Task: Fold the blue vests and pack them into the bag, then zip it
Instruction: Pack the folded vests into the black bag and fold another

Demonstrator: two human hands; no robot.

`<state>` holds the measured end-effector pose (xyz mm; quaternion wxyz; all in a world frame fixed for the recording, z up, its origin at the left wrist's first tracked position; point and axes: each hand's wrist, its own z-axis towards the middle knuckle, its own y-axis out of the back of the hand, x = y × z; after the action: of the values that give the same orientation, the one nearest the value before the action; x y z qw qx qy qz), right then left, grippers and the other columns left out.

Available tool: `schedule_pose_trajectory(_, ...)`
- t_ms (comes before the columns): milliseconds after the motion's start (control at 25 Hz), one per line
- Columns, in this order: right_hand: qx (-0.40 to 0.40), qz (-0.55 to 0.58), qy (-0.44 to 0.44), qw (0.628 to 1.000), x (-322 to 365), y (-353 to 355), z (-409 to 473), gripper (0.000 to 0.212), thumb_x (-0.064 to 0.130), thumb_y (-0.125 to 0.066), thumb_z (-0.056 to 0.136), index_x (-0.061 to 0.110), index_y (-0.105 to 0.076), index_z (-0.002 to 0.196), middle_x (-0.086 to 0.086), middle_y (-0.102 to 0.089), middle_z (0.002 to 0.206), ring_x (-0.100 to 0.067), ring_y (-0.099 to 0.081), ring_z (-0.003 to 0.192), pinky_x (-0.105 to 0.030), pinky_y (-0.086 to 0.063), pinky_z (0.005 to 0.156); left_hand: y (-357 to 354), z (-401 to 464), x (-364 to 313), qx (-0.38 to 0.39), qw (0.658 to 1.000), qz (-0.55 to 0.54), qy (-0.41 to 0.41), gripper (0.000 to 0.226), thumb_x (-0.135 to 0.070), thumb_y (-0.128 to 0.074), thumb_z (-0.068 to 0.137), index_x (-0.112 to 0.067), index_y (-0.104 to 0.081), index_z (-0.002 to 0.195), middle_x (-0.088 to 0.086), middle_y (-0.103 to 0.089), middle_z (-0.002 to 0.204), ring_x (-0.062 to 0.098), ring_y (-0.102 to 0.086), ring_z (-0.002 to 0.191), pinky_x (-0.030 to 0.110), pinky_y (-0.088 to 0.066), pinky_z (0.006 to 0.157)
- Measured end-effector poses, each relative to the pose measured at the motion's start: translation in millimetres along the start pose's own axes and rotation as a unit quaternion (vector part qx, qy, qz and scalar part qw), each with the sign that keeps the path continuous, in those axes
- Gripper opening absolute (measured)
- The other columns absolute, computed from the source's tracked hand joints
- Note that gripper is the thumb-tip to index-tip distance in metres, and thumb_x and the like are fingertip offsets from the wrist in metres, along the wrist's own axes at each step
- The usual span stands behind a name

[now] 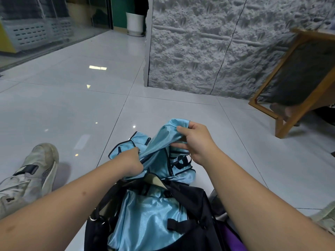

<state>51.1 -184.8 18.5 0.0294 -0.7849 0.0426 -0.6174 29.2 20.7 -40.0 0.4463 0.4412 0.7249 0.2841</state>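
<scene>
A shiny light-blue vest (pixel 164 136) with black trim is stretched between my hands above the floor. My left hand (pixel 131 163) grips its lower end, fingers curled into the cloth. My right hand (pixel 196 142) pinches the upper end, thumb and fingers closed on the fabric. More blue vests (pixel 181 167) lie bunched on the tiles just beyond the bag. An open black bag (pixel 188 198) sits in front of me, with a folded blue vest (pixel 146 218) lying inside it.
My left shoe (pixel 30 176) rests on the glossy tiled floor (pixel 72 105) at the left, and part of another shoe (pixel 326 216) shows at the right edge. A wooden-framed chair (pixel 297 84) stands at the right beside a rough grey wall (pixel 208 48). A white pot (pixel 135 23) stands far back.
</scene>
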Motion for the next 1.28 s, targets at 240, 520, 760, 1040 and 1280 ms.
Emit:
schedule_pose_trajectory(240,0.049,-0.204,-0.077,0.975,-41,20,8,0.022,0.025,-0.077,0.093,0.006,-0.07,0.101,-0.011,-0.076,0.09,-0.025,-0.072,0.076,-0.036,-0.063,0.066,-1,1,-2,0.004,0.964,-0.263,0.031,0.016,0.009,-0.044,0.082,-0.006,-0.05,0.084,0.011,-0.043,0.078,0.025,-0.046,0.052,0.026,-0.047,0.045)
schedule_pose_trajectory(520,0.079,-0.513,-0.132,0.844,-122,23,31,0.016,0.011,-0.065,0.086,0.0,-0.072,0.094,-0.015,-0.068,0.091,-0.025,-0.061,0.08,-0.035,-0.052,0.073,-1,5,7,0.011,0.924,-0.381,0.01,0.031,-0.008,-0.055,0.06,-0.016,-0.061,0.09,0.01,-0.058,0.083,0.031,-0.05,0.073,0.039,-0.042,0.065)
schedule_pose_trajectory(760,0.073,-0.493,-0.219,0.839,-155,11,51,0.052,0.038,-0.078,0.089,0.0,-0.064,0.122,-0.013,-0.07,0.116,-0.026,-0.067,0.095,-0.034,-0.055,0.083,-11,17,16,-0.039,0.911,-0.411,-0.009,0.063,-0.002,-0.083,0.075,-0.029,-0.05,0.122,0.012,-0.063,0.111,0.028,-0.069,0.089,0.039,-0.059,0.068)
schedule_pose_trajectory(1040,-0.009,-0.31,-0.189,0.932,-186,-4,64,0.041,0.022,-0.09,0.074,0.011,-0.075,0.109,-0.006,-0.079,0.094,-0.023,-0.076,0.081,-0.034,-0.063,0.075,-4,30,26,-0.075,0.925,-0.37,-0.028,0.026,-0.018,-0.083,0.069,-0.023,-0.071,0.092,0.018,-0.073,0.101,0.045,-0.07,0.096,0.045,-0.057,0.084)
schedule_pose_trajectory(1280,0.017,-0.132,-0.142,0.981,-129,6,50,0.027,0.009,-0.073,0.084,0.003,-0.072,0.11,-0.012,-0.08,0.097,-0.03,-0.078,0.088,-0.051,-0.064,0.084,11,22,10,-0.151,0.908,-0.389,-0.038,0.051,-0.026,-0.082,0.082,-0.019,-0.05,0.043,-0.006,-0.035,0.044,0.018,-0.028,0.044,0.027,-0.024,0.051)
